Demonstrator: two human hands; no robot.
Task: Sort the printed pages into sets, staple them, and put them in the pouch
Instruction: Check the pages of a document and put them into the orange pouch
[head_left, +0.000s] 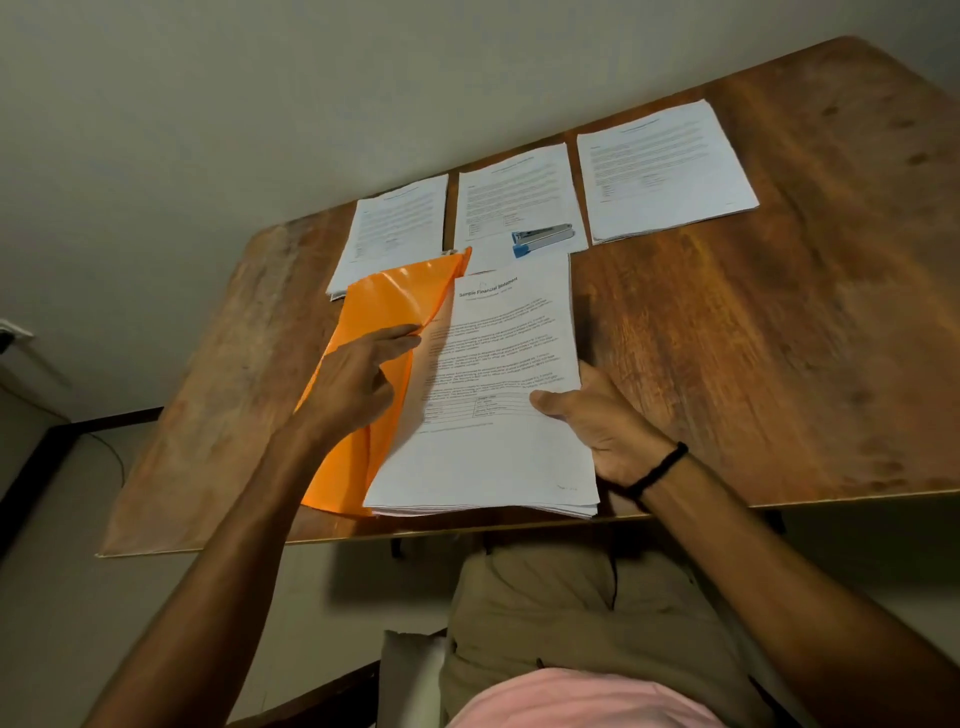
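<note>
- Seems to be at the pouching step, not the sorting or the stapling.
- Grips a thick set of pages (498, 374), headed "Sample Financial Statement", by its right edge with the right hand (608, 421): thumb on top, fingers wrapped beneath (mostly hidden by the paper).
- Lays the left hand (358, 379) on the orange pouch (384, 301) with fingers straight, grasping nothing, pressing or spreading the plastic; cannot tell whether any fingertip is inside the mouth.
- Holds the set near the front edge of the table (753, 338), its left edge overlapping the pouch's right side; cannot tell whether a staple is in it.
- Leaves three more piles in a row at the far side: left pile (395, 228), middle pile (519, 192) and right pile (665, 166), with the stapler (543, 239) resting on the near end of the middle one.
- Probably calls next for lifting the pouch's upper layer, aiming the set's leading edge into the gap and sliding it in square, with care against fanning pages and buckling plastic.
</note>
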